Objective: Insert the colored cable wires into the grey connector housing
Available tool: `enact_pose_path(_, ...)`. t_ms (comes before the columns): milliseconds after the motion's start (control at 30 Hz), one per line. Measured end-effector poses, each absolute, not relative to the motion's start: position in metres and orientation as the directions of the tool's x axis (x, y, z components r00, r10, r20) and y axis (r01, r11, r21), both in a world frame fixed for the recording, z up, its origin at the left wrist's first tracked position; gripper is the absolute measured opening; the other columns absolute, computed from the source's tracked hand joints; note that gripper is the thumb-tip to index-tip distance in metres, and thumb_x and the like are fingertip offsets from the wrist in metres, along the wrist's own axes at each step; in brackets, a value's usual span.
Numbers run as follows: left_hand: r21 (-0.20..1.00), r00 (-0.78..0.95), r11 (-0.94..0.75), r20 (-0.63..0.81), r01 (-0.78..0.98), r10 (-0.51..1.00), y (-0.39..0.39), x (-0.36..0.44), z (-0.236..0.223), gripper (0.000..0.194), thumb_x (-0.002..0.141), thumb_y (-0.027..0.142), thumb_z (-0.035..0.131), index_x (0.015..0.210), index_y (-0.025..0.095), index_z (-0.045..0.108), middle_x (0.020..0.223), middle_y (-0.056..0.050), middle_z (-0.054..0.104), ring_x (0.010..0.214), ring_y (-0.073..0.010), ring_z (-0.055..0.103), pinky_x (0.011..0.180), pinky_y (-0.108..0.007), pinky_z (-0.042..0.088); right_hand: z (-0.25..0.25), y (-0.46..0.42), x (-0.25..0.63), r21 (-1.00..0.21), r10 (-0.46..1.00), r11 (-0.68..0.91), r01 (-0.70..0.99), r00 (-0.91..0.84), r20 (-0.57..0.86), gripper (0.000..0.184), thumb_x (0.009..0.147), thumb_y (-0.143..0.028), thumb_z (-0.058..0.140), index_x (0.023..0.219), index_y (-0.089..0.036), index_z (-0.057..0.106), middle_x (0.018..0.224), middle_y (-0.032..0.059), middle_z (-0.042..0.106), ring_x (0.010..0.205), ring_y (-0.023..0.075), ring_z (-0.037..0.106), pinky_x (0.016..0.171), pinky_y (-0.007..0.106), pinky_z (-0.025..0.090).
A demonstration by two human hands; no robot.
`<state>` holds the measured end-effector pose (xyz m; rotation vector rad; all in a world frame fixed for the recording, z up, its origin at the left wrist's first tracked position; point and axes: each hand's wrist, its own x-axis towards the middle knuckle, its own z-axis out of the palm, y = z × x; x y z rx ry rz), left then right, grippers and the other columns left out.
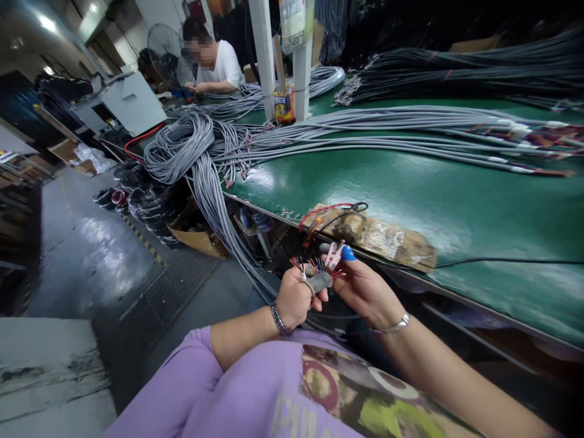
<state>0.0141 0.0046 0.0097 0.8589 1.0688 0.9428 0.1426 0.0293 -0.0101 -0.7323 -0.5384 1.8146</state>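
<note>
My left hand point(296, 296) is closed around a grey cable's end, where thin coloured wires point(314, 266) fan out from the stripped jacket. A grey covering point(320, 281) sits over its thumb. My right hand point(360, 286) meets it from the right, fingers bent in a pinch at the wire tips. Blue tape or a finger cover point(348, 253) wraps one of its fingers, with a pale wrapping point(334, 255) beside it. The exact wires pinched are too small to make out. Long grey cables point(219, 201) hang off the table edge towards my lap.
On the green table point(479, 207) lie rows of grey cables point(387, 125) and a dark bundle point(456, 73). A taped wooden board point(378, 238) with red and black leads rests at the near edge. A co-worker point(219, 67) sits at the far end, by a fan point(166, 55).
</note>
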Motion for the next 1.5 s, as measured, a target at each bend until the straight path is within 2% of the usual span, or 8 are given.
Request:
enact_pose_path(133,0.919,0.21,0.347,-0.308,-0.186,0.928,0.005,0.014,0.007,0.04,0.065,0.049,0.072,0.058,0.015,0.051,0.045,0.002,0.053,0.029,-0.0052,0.04,0.03,-0.019,0.017,-0.009,0.029,0.14,-0.671,0.94,-0.341,-0.658,-0.258,-0.225,0.033,0.073,-0.053,0.073,0.076,-0.02,0.073,0.067,0.0033,0.069,0.058,0.0189,0.06,0.055,0.032,0.051)
enact_pose_path(233,0.916,0.208,0.349,-0.309,-0.196,0.928,0.004,0.011,0.005,0.04,0.064,0.049,0.073,0.06,0.015,0.052,0.046,0.003,0.054,0.029,-0.0054,0.04,0.03,-0.019,0.017,-0.008,0.027,0.143,-0.635,0.938,-0.345,-0.691,-0.236,-0.253,0.03,0.076,-0.052,0.071,0.077,-0.022,0.072,0.071,0.0015,0.069,0.061,0.0156,0.06,0.058,0.028,0.052)
enact_pose_path(500,0.93,0.191,0.276,-0.233,-0.245,0.954,-0.005,0.001,0.003,0.041,0.068,0.049,0.073,0.061,0.015,0.052,0.047,0.002,0.055,0.03,-0.005,0.041,0.029,-0.017,0.021,-0.013,0.024,0.159,-0.611,0.886,-0.464,-0.642,-0.34,-0.316,0.045,0.076,-0.065,0.062,0.084,-0.021,0.071,0.077,0.003,0.068,0.063,0.0133,0.061,0.06,0.025,0.054)
enact_pose_path(733,0.95,0.108,0.179,-0.156,-0.256,0.982,-0.002,0.005,0.002,0.039,0.074,0.049,0.07,0.064,0.016,0.052,0.05,0.003,0.057,0.032,-0.0044,0.044,0.032,-0.017,0.028,-0.012,0.031,0.157,-0.674,0.915,-0.402,-0.62,-0.285,-0.285,0.02,0.08,-0.041,0.071,0.085,-0.023,0.071,0.076,0.0002,0.068,0.067,0.0126,0.061,0.063,0.023,0.053)
enact_pose_path(867,0.965,0.09,0.133,-0.115,-0.226,0.989,0.001,0.008,0.0,0.038,0.076,0.048,0.068,0.064,0.016,0.051,0.051,0.003,0.057,0.033,-0.0046,0.045,0.033,-0.017,0.03,-0.014,0.03,0.153,-0.653,0.925,-0.378,-0.656,-0.245,-0.29,0.023,0.078,-0.045,0.072,0.082,-0.022,0.072,0.074,-0.0004,0.068,0.064,0.0115,0.059,0.061,0.023,0.053)
enact_pose_path(1067,0.964,0.115,0.17,-0.149,-0.204,0.982,0.004,0.012,-0.005,0.035,0.076,0.047,0.068,0.069,0.016,0.053,0.053,0.004,0.057,0.033,-0.0046,0.044,0.033,-0.017,0.03,-0.02,0.03,0.148,-0.593,0.925,-0.377,-0.712,-0.265,-0.271,0.023,0.076,-0.046,0.074,0.082,-0.023,0.072,0.078,-0.0006,0.071,0.072,0.0135,0.063,0.069,0.026,0.053)
enact_pose_path(1367,0.971,0.136,0.186,-0.166,-0.151,0.977,0.004,0.012,-0.011,0.036,0.076,0.049,0.067,0.072,0.015,0.057,0.054,0.003,0.058,0.034,-0.0045,0.044,0.033,-0.017,0.029,-0.02,0.03,0.144,-0.609,0.934,-0.35,-0.711,-0.221,-0.279,0.025,0.077,-0.047,0.072,0.083,-0.023,0.072,0.078,0.0002,0.071,0.068,0.0148,0.061,0.063,0.027,0.053)
enact_pose_path(1500,0.969,0.144,0.2,-0.179,-0.144,0.973,0.002,0.01,-0.01,0.038,0.076,0.051,0.067,0.072,0.015,0.057,0.055,0.002,0.058,0.035,-0.0048,0.045,0.033,-0.017,0.029,-0.017,0.024,0.148,-0.607,0.92,-0.391,-0.692,-0.279,-0.274,0.033,0.077,-0.057,0.067,0.085,-0.025,0.071,0.081,0.0011,0.071,0.067,0.0159,0.062,0.061,0.029,0.053)
